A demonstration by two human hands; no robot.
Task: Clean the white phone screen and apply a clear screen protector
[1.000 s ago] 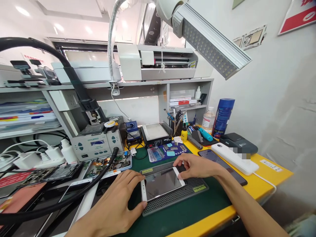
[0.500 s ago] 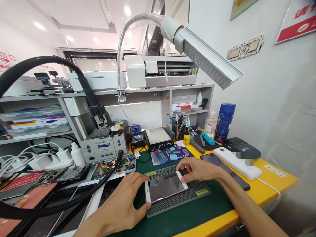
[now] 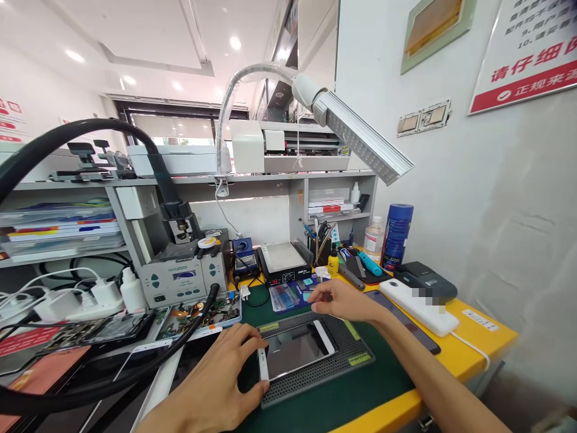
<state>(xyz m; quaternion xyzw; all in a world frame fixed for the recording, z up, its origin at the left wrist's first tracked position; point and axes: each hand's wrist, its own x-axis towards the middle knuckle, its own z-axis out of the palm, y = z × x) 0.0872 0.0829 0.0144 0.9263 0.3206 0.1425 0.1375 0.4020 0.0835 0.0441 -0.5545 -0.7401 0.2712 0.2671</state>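
Note:
A smartphone (image 3: 297, 350) with a white frame and dark screen lies face up on a dark perforated pad (image 3: 345, 337). My left hand (image 3: 228, 376) grips the phone's left end, fingertips at the upper corner and thumb at the lower one. Above the pad's far edge hovers my right hand (image 3: 347, 299), apart from the phone, with fingers loosely bent and spread from the thumb. Nothing shows between them. Under the pad is a green mat (image 3: 383, 376).
Left lie several phones and a tray of small parts (image 3: 207, 316), crossed by a black hose (image 3: 189, 337). A control unit (image 3: 180, 282) and a heating plate (image 3: 283, 261) stand behind. A dark phone (image 3: 401, 319) and white power bank (image 3: 419, 304) lie right. A lamp (image 3: 360, 135) hangs overhead.
My right hand has left the phone's right end, lifting up and away toward the far side. My left hand stays at the left end. The camera view has shifted somewhat.

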